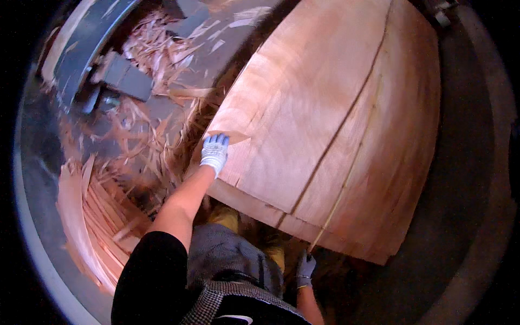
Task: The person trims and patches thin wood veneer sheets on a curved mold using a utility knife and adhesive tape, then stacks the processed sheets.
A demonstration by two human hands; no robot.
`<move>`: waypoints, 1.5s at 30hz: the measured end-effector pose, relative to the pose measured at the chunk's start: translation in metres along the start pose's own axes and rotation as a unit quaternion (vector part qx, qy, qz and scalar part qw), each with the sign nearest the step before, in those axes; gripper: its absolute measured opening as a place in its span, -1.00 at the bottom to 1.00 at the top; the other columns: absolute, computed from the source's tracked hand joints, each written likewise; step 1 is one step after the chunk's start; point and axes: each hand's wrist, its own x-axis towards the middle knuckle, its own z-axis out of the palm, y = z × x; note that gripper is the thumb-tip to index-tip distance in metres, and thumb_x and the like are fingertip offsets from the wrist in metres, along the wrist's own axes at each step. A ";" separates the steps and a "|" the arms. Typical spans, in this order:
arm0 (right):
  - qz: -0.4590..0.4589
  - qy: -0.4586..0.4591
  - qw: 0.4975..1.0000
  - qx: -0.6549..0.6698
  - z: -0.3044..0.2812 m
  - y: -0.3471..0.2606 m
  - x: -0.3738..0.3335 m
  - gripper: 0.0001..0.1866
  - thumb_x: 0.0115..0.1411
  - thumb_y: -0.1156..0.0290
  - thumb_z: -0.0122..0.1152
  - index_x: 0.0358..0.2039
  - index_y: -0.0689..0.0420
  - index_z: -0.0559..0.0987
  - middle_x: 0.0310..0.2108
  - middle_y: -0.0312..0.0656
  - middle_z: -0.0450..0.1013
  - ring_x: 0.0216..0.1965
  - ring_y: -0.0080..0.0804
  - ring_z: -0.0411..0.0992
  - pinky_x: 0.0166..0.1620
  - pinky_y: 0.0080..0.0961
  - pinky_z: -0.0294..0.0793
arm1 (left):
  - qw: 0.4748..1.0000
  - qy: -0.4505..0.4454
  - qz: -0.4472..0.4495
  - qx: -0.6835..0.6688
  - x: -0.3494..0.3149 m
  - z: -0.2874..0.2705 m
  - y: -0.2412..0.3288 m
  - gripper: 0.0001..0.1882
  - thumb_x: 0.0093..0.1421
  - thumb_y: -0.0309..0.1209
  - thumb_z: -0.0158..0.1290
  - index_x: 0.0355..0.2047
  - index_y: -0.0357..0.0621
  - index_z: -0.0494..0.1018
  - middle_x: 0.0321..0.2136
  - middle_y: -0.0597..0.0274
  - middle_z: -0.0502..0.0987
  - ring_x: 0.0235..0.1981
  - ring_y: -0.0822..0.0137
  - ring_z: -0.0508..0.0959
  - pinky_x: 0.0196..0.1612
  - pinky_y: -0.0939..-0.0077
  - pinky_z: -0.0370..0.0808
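Note:
My left hand [215,153], in a white and blue-grey glove, is at the left edge of a stack of thin wood veneer sheets [303,119]. Its fingers close on a pointed scrap of veneer [233,135] over the top sheet. Below the stack's near edge, my right hand [306,269], also gloved, grips the near end of a long, thin yellow rod [345,188] with dark marks along it. That rod slants away across the top sheet. A dark line [346,120], a shadow or a split, runs to its left.
Torn veneer scraps [154,49] and loose shavings litter the floor at left. A bundle of veneer strips [97,216] lies near left, below a grey flat piece [127,76]. A blue metal beam [89,51] stands far left. Dark floor [460,162] borders the stack's right side.

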 end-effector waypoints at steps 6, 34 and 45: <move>0.042 -0.056 0.997 -0.023 0.039 -0.055 -0.031 -0.64 0.08 0.17 0.08 -0.45 0.29 0.47 -0.57 -0.10 0.41 -0.54 -0.33 0.35 -0.42 -0.44 0.32 | 0.978 -0.200 0.004 0.067 0.063 0.025 -0.016 -0.40 -0.11 -0.32 0.05 0.02 0.02 0.23 -0.10 0.16 0.39 -0.06 0.28 0.38 0.10 0.09 0.03; -0.047 -0.060 0.921 -0.383 -0.024 0.030 -0.040 -0.60 0.02 0.08 0.06 -0.35 0.20 0.51 -0.47 0.02 0.46 -0.37 -0.03 0.43 -0.29 -0.20 0.40 | 0.953 -0.284 0.018 -0.106 -0.264 -0.012 0.037 -0.46 0.00 -0.09 -0.13 -0.03 -0.07 0.30 -0.12 0.01 0.40 -0.07 0.07 0.37 -0.02 0.20 0.24; -0.160 0.044 0.982 -0.096 0.009 -0.029 0.099 -0.74 0.03 0.23 0.15 -0.60 0.15 0.42 -0.75 -0.28 0.31 -0.69 -0.49 0.28 -0.68 -0.50 0.24 | 0.864 -0.358 -0.219 -0.279 -0.322 0.016 -0.042 -0.46 0.00 -0.06 -0.12 -0.05 -0.09 0.33 -0.02 0.02 0.34 -0.01 0.05 0.34 0.01 0.25 0.27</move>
